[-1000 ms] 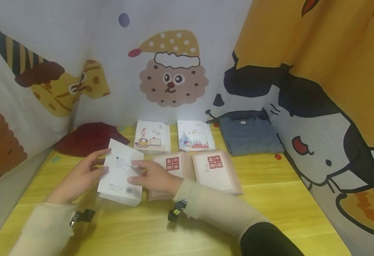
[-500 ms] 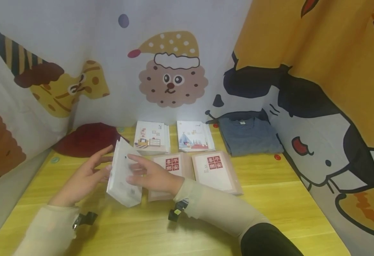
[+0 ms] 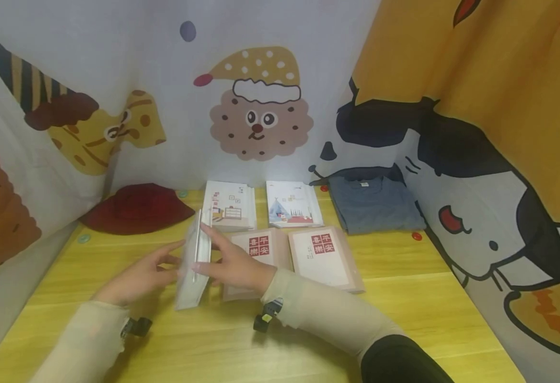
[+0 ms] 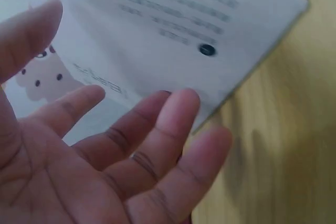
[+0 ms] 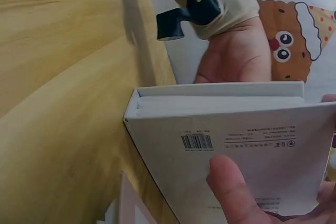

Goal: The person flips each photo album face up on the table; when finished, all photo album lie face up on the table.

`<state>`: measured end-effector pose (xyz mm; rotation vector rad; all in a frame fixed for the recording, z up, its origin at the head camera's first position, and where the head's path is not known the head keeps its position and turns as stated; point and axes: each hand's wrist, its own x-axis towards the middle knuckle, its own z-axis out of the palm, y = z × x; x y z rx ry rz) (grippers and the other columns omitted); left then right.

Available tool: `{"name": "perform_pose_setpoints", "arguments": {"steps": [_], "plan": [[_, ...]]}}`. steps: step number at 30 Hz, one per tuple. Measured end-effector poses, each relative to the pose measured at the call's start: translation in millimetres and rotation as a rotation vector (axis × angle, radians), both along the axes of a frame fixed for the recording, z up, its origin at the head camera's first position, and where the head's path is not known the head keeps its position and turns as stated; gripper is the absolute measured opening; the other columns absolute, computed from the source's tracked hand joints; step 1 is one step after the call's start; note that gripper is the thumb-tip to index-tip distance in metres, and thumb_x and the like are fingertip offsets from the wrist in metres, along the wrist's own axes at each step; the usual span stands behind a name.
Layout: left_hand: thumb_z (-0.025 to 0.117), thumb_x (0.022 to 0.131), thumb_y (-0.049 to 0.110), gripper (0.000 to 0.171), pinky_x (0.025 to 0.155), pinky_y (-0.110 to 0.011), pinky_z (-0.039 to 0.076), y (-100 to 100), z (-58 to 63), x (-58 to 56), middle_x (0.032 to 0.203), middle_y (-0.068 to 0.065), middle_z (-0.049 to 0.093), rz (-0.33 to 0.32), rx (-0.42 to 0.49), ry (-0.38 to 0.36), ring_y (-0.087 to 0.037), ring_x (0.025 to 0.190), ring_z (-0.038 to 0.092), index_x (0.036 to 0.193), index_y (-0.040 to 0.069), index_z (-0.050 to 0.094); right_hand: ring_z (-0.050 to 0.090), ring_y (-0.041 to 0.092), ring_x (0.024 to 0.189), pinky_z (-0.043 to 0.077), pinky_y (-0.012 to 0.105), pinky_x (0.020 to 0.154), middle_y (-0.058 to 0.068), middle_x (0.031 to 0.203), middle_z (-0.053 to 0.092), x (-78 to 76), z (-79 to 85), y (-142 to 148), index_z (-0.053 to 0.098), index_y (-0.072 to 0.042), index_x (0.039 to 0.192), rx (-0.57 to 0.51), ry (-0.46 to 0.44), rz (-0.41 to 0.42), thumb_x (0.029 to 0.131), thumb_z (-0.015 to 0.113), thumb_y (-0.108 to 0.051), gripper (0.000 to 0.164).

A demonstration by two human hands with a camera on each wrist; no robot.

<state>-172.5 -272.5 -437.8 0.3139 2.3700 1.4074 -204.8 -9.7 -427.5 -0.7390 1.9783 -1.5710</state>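
Observation:
A white hardcover book (image 3: 191,292) stands nearly edge-on above the front left of the table. My right hand (image 3: 239,263) grips it from the right; in the right wrist view the thumb lies on the cover (image 5: 184,166) beside a barcode, and other fingers wrap the edge. On the book's other side is my left hand (image 3: 138,274), with fingers spread and loosely bent. Close to the left palm (image 4: 58,182), the cover (image 4: 152,40) shows printed lines and a dark dot. Whether the left fingertips touch the book cannot be told.
Two pinkish books with red characters, one left (image 3: 261,274) and one right (image 3: 325,266), lie mid-table. Behind them are two stacks of white illustrated books (image 3: 232,205) (image 3: 289,205). A dark red hat (image 3: 138,210) lies back left, a folded grey-blue shirt (image 3: 376,205) back right. Printed curtains (image 3: 155,64) enclose the table.
The book has turned from facing the head camera to nearly edge-on. My left hand has shifted right and come off its earlier hold on the left edge; the right hand stays nearly in place.

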Motion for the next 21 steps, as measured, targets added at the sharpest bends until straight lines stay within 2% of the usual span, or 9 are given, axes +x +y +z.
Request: {"name": "perform_pose_setpoints", "arguments": {"steps": [3,4,8,10,12,14,16,18,21], "plan": [[0.071,0.102,0.028,0.083,0.088,-0.048,0.059,-3.6,-3.8,-1.5,0.145,-0.032,0.054,0.0,-0.031,-0.019,-0.043,0.126,0.059,0.168,0.011,0.024,0.077,0.024,0.085,0.067,0.047,0.077,0.016,0.165,0.039,-1.4,0.0,1.8,0.018,-0.045,0.168,0.019,0.005,-0.003,0.1,0.074,-0.031,0.089],[0.072,0.101,0.029,0.084,0.089,-0.05,0.059,-4.9,-4.6,-1.7,0.146,-0.032,0.054,0.002,-0.039,-0.023,-0.044,0.128,0.058,0.168,0.01,0.024,0.077,0.025,0.085,0.066,0.043,0.08,0.015,0.162,0.044,-2.1,-0.3,2.3,0.019,-0.044,0.168,0.033,0.014,-0.008,0.1,0.074,-0.031,0.088],[0.073,0.1,0.032,0.087,0.09,-0.055,0.06,-8.8,-6.8,-0.7,0.148,-0.037,0.051,0.002,-0.085,-0.043,-0.05,0.13,0.056,0.167,0.004,0.024,0.077,0.033,0.08,0.066,0.044,0.077,0.008,0.131,0.067,-2.9,-1.5,3.6,0.021,-0.045,0.167,0.076,0.013,-0.025,0.098,0.075,-0.035,0.088],[0.074,0.1,0.033,0.088,0.09,-0.057,0.061,-9.5,-7.3,0.0,0.148,-0.039,0.049,-0.005,-0.113,-0.038,-0.053,0.131,0.055,0.166,0.002,0.025,0.076,0.032,0.081,0.066,0.046,0.076,0.002,0.117,0.07,-2.8,-2.5,3.7,0.02,-0.047,0.167,0.078,-0.007,-0.019,0.098,0.076,-0.034,0.09],[0.074,0.099,0.035,0.088,0.091,-0.058,0.06,-9.2,-7.4,0.2,0.15,-0.039,0.047,-0.013,-0.137,-0.026,-0.055,0.133,0.052,0.166,0.002,0.026,0.075,0.035,0.079,0.066,0.049,0.071,-0.001,0.112,0.07,-2.6,-2.9,3.7,0.019,-0.048,0.167,0.076,-0.026,-0.013,0.097,0.077,-0.034,0.092],[0.074,0.099,0.035,0.088,0.093,-0.059,0.06,-8.5,-7.7,0.4,0.151,-0.04,0.046,-0.03,-0.163,0.007,-0.055,0.134,0.051,0.165,0.001,0.027,0.074,0.035,0.078,0.066,0.048,0.07,-0.001,0.115,0.068,-2.5,-2.8,3.2,0.02,-0.047,0.167,0.082,-0.025,-0.011,0.096,0.078,-0.035,0.092],[0.074,0.099,0.035,0.088,0.093,-0.057,0.06,-7.2,-7.0,0.5,0.149,-0.038,0.049,-0.036,-0.169,0.007,-0.053,0.132,0.054,0.165,0.001,0.027,0.073,0.033,0.077,0.066,0.046,0.068,-0.001,0.124,0.066,-2.4,-2.0,2.6,0.025,-0.046,0.166,0.104,-0.013,-0.014,0.095,0.079,-0.036,0.09],[0.074,0.099,0.034,0.089,0.089,-0.053,0.061,-5.9,-6.2,0.9,0.146,-0.037,0.053,-0.04,-0.164,-0.007,-0.048,0.127,0.059,0.166,0.001,0.026,0.071,0.029,0.076,0.066,0.044,0.067,0.001,0.134,0.064,-2.4,-1.3,2.0,0.031,-0.044,0.165,0.132,-0.001,-0.02,0.095,0.08,-0.037,0.086],[0.074,0.099,0.033,0.09,0.085,-0.046,0.061,-4.5,-5.0,1.5,0.138,-0.035,0.059,-0.025,-0.154,-0.043,-0.039,0.117,0.064,0.167,0.002,0.023,0.071,0.019,0.082,0.065,0.036,0.076,0.003,0.144,0.06,-2.5,-1.8,1.2,0.039,-0.037,0.163,0.18,0.023,-0.034,0.093,0.082,-0.035,0.082]]}}
